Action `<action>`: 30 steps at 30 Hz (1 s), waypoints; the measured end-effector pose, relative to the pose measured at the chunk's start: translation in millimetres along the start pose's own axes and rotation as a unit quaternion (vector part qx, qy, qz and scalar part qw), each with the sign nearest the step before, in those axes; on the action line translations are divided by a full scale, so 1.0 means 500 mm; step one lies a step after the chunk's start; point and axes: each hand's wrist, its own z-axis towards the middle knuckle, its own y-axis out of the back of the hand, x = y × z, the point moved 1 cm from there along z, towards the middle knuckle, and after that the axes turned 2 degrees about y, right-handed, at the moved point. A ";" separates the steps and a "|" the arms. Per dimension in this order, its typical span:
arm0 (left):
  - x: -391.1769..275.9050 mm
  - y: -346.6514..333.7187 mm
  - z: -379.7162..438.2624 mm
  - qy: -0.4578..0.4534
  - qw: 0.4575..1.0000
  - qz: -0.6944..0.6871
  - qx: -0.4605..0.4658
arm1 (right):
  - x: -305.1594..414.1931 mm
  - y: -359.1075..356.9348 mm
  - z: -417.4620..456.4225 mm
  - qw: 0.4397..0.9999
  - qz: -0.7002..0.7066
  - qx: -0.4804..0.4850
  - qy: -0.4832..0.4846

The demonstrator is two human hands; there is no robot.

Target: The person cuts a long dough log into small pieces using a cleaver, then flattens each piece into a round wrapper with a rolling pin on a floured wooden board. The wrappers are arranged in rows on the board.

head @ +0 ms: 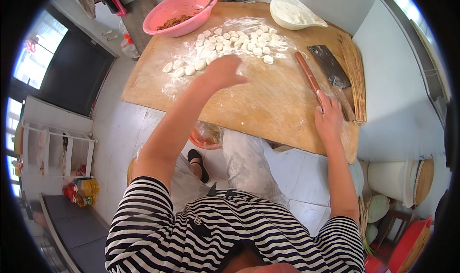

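My left hand [225,73] is over the floured wooden board [258,93], its fingers blurred and pointing towards small dough pieces [200,64]; whether it touches or holds one cannot be made out. A loose group of dough pieces [250,46] lies in white flour behind it. On the right, my right hand [329,113] grips the near end of a reddish wooden rolling pin [307,71], which lies slantwise on the board. Just right of the pin is a cleaver [329,65] with a dark, flour-dusted blade.
A pink basin [187,28] of filling with utensils stands at the back left, and a white scoop of flour [291,12] at the back. A straw brush [354,79] lies along the right edge. Below the board is an orange container [205,142] on the tiled floor.
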 end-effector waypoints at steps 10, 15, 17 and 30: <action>-0.019 -0.127 0.043 -0.090 0.990 0.067 -0.087 | 0.005 -0.003 -0.001 1.000 -0.004 0.001 0.007; -0.014 -0.134 0.033 -0.098 0.989 0.029 -0.106 | 0.015 0.000 -0.003 1.000 0.006 0.012 -0.002; -0.012 -0.130 0.017 -0.096 0.991 -0.033 -0.086 | 0.013 0.009 0.000 1.000 0.008 0.010 0.003; -0.114 -0.050 0.118 0.045 0.991 -0.024 -0.126 | 0.002 0.010 -0.003 1.000 -0.008 0.006 0.003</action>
